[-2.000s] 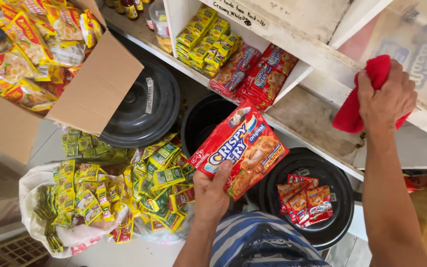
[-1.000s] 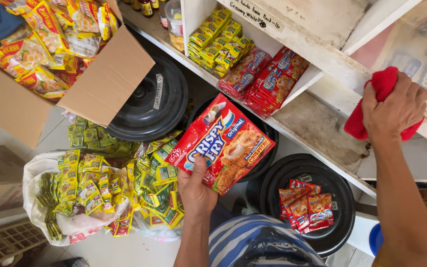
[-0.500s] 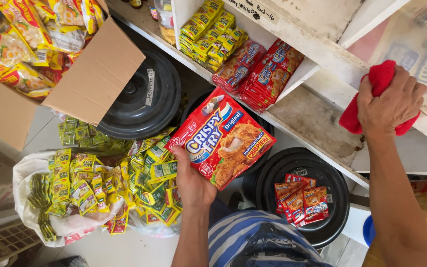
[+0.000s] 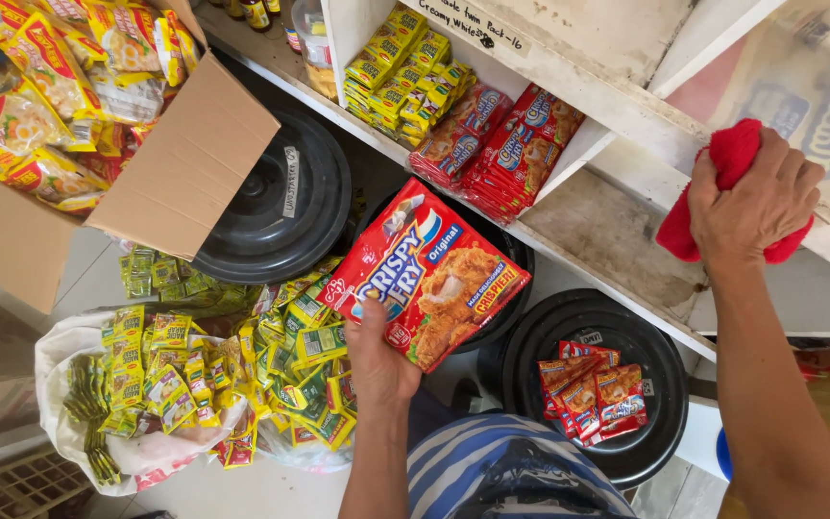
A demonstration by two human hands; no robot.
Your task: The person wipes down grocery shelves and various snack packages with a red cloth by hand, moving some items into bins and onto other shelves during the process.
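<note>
My left hand (image 4: 377, 360) grips a stack of red breading-mix packets (image 4: 429, 274) by its lower edge and holds it flat below the white shelf (image 4: 569, 77). My right hand (image 4: 756, 202) presses a red cloth (image 4: 727, 159) against the shelf's front edge at the right. Similar red packets (image 4: 501, 144) lie stacked in the shelf compartment beside yellow sachets (image 4: 401, 72). The shelf board (image 4: 617, 235) to the right of them is bare and dusty.
Three black bin lids stand below: one at the left (image 4: 276, 207), one under the held packets, one at the right (image 4: 607, 380) with small red sachets (image 4: 593, 389) on it. A white bag of yellow-green sachets (image 4: 184, 370) lies at left. An open cardboard box (image 4: 160, 183) holds noodle packets.
My left hand has kept the red packets, shifting slightly left and back under the shelf. My right hand with the cloth has stayed at the shelf edge, shifting only a little.
</note>
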